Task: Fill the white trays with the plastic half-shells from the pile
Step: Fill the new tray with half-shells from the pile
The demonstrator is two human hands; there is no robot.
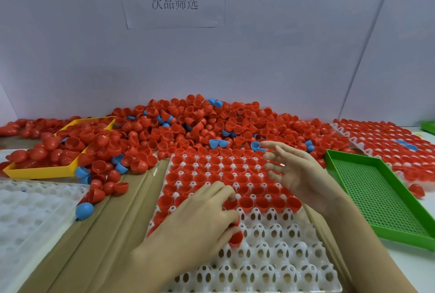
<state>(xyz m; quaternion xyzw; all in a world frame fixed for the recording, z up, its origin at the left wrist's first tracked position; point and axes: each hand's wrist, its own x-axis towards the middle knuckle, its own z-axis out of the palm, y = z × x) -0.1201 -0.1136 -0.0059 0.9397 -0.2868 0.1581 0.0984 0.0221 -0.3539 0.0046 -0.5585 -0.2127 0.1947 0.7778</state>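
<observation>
A large pile of red half-shells (193,125), with a few blue ones mixed in, lies along the back of the table. In front of me sits a white tray (277,259); its far rows hold red shells, its near rows show bare cells. My left hand (200,217) is over the tray's left middle, fingers curled round several red half-shells (235,237). My right hand (296,172) hovers over the tray's right side with fingers spread and nothing in it.
A yellow tray (47,171) heaped with red shells stands at the left. Another white tray (28,217) lies at the near left. A green perforated tray (381,198) sits at the right, with a filled white tray (341,131) behind it. Brown cardboard (113,222) covers the table.
</observation>
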